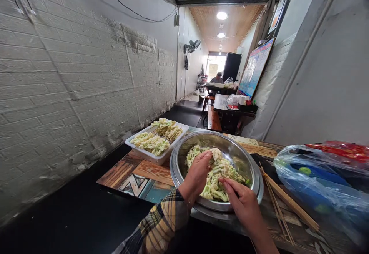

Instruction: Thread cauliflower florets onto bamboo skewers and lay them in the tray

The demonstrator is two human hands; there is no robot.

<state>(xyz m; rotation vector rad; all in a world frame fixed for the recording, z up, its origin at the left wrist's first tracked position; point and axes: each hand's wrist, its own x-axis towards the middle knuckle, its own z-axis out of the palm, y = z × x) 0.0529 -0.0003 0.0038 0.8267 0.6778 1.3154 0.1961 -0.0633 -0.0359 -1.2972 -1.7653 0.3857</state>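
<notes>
A wide steel bowl (253,161) full of cut cauliflower (215,190) stands before me on the patterned table. Over its middle, my left hand (197,175) is closed with its fingertips on a cauliflower floret (216,155). My right hand (242,200) is at the bowl's near right side, thumb and fingers pinched on a thin skewer, mostly hidden by the hand. To the left of the bowl, a white plastic tray (138,152) holds skewered cauliflower (155,145) in bunches.
Loose bamboo skewers (276,208) lie right of the bowl, beside a clear plastic bag (314,181) and a red package (343,150). A brick-patterned wall (86,73) runs along the left. Farther back are a table (221,102), a bench (213,118) and a seated person (217,78).
</notes>
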